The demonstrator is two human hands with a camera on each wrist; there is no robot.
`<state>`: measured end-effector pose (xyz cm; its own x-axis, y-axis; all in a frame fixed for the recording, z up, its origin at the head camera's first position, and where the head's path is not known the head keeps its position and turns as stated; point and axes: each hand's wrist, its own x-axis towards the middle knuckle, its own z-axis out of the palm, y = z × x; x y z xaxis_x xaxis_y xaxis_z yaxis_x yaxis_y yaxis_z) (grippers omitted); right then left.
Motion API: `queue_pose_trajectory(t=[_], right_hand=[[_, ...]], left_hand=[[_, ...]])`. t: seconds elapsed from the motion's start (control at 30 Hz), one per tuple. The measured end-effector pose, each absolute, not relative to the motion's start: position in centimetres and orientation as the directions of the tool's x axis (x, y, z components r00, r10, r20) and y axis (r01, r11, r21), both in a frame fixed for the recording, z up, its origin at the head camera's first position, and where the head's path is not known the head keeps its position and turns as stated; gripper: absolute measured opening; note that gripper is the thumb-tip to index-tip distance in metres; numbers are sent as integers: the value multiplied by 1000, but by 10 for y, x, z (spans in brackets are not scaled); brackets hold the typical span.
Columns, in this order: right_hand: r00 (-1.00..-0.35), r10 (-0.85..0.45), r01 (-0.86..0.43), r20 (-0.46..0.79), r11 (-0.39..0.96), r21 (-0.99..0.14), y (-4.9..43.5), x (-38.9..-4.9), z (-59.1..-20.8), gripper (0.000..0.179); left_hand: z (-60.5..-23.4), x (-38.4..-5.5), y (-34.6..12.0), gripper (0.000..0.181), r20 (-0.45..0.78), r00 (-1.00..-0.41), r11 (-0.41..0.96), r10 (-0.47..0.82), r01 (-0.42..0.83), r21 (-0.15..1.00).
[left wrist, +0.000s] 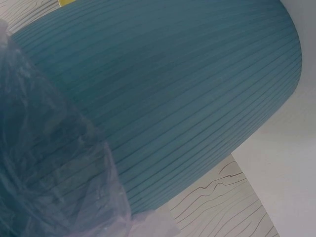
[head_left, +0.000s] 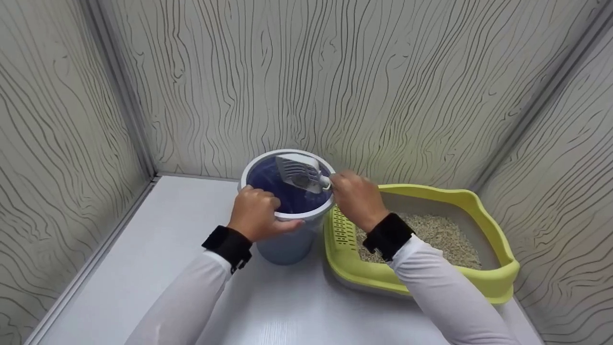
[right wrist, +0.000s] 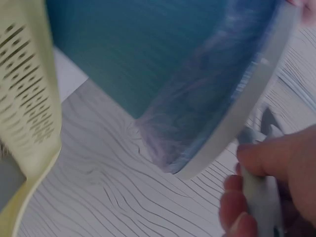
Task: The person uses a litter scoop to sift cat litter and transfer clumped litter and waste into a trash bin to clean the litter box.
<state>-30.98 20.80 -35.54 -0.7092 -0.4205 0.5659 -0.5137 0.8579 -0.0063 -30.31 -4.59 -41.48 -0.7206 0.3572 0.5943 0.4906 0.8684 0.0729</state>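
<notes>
A slotted litter scoop [head_left: 300, 173] hangs tilted over the mouth of a blue bin, and my right hand [head_left: 358, 199] grips its handle [right wrist: 261, 197]. Some dark material shows on the scoop's slots. The bin [head_left: 287, 245] stands upright with a white rim [head_left: 306, 214] and a plastic liner [right wrist: 192, 108] folded over its outside. At the near left of that rim, my left hand [head_left: 257, 213] holds on, fingers curled over the edge and thumb along the outside. The left wrist view shows the bin's ribbed side [left wrist: 173, 89] and the liner, with the left hand out of sight.
Right of the bin sits a yellow-rimmed litter box [head_left: 483, 282] with a perforated ledge, partly covered by the right forearm. Pale granular litter [head_left: 443, 237] lies inside it. Both stand on a white table [head_left: 172, 230], enclosed by wood-grain patterned panels [head_left: 297, 76].
</notes>
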Motion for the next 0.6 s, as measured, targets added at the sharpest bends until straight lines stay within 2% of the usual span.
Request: queue_pose_trajectory(t=[0.1, 0.23, 0.4, 0.6], right_hand=[[-575, -479, -520, 663, 840, 155, 207, -310, -363, 8], [-490, -515, -512, 704, 823, 246, 208, -310, -366, 6], [-477, -507, -524, 718, 820, 231, 210, -309, -365, 7], [-515, -471, -515, 716, 838, 181, 213, -307, -365, 5]], left_hand=[[-415, -303, -46, 70, 601, -715, 867, 356, 493, 73], [-414, -303, -46, 70, 597, -717, 863, 359, 499, 79], [-415, -304, -46, 69, 606, -711, 864, 356, 497, 76], [-416, -303, -46, 69, 607, -713, 868, 351, 491, 74]])
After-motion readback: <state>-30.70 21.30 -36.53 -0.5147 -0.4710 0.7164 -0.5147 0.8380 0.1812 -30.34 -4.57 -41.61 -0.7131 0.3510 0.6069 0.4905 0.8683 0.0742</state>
